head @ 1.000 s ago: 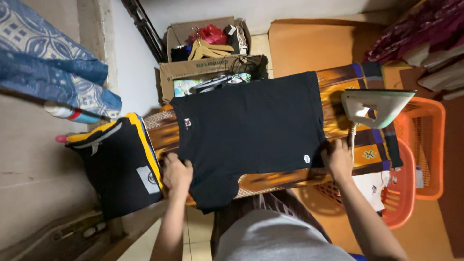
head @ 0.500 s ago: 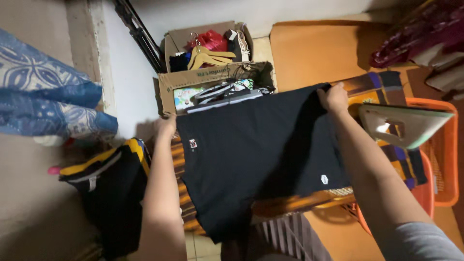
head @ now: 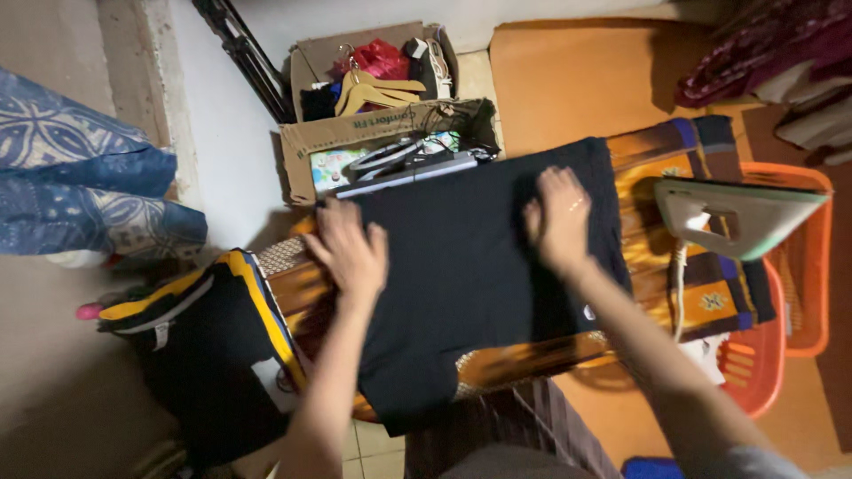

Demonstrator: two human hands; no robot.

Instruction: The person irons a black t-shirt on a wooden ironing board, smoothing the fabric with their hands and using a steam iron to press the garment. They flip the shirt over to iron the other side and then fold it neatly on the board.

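1. Head view, the garment: a black t-shirt (head: pixel 470 275) is lying spread across a board covered with an orange and brown patterned cloth (head: pixel 657 266). Its near edge is hanging over the board's front side, towards the person.
2. Head view, the left hand (head: pixel 351 248): it is pressing down flat on the left part of the shirt with fingers spread and loose, gripping nothing.
3. Head view, the right hand (head: pixel 559 217): it is also lying flat on the shirt, palm down, fingers stretched out towards the far edge, wearing a ring. It is holding nothing, only touching the fabric.
4. Head view, right of the shirt: a pale green iron (head: pixel 741 217) is standing on the right end of the board, apart from the shirt, with its white cord (head: pixel 679 284) trailing down over the cloth.
5. Head view, beyond the iron: an orange laundry basket (head: pixel 799 266) is sitting just beside the board's right end.
6. Head view, left of the board: a dark garment with yellow stripes (head: pixel 213 355) is hanging off the board's left end, just beside the left forearm.
7. Head view, far side: a cardboard box (head: pixel 373 133) is holding wooden hangers (head: pixel 377 89) and a red bundle, standing against the wall just behind the shirt.
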